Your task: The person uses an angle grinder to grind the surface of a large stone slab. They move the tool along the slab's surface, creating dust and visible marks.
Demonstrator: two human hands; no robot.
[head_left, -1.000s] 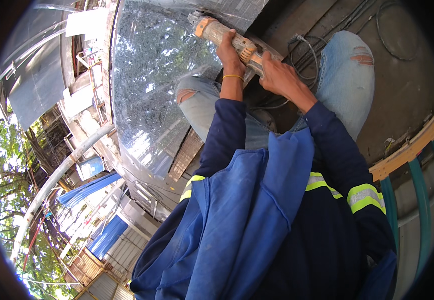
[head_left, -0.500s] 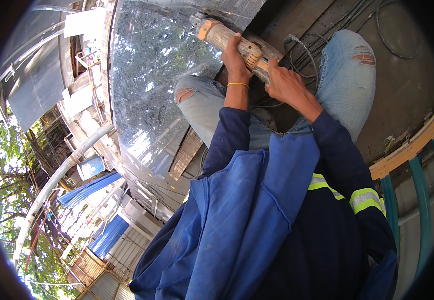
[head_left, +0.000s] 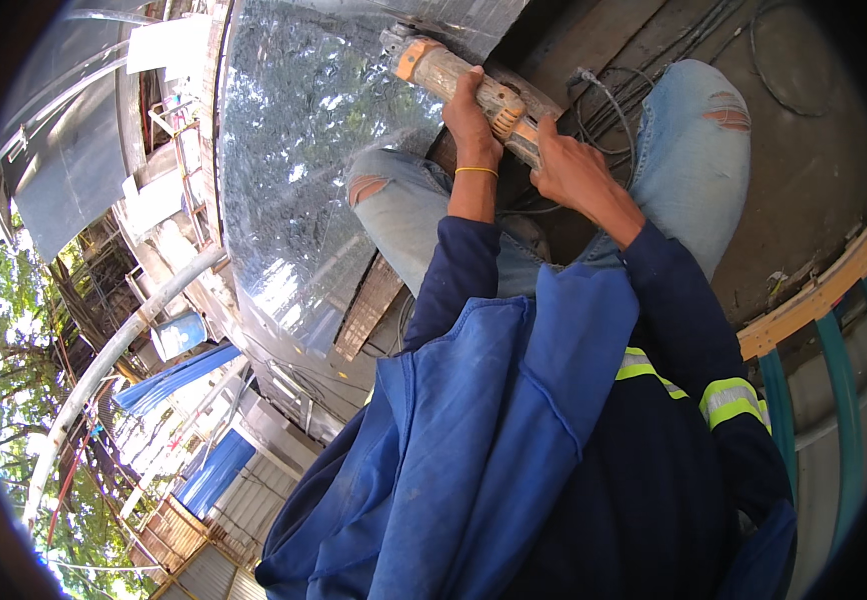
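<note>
An angle grinder point(head_left: 437, 72), worn and orange-bodied, is held in both hands across the edge of a shiny metal sheet point(head_left: 304, 130). My left hand point(head_left: 470, 122) wraps round the middle of its body, a yellow band at the wrist. Farther back, my right hand point(head_left: 572, 165) grips the rear end. The tool's metal head points to the far left, over the sheet. Whether a disc touches the sheet cannot be made out. My fingers partly cover the grinder's body.
Black cables point(head_left: 644, 85) lie on the dark floor beyond my knees, and a grey cord point(head_left: 609, 95) loops beside the grinder's rear. A wooden-topped bench with teal legs point(head_left: 819, 292) stands at the right. A curved pale pipe point(head_left: 119, 345) crosses the left side.
</note>
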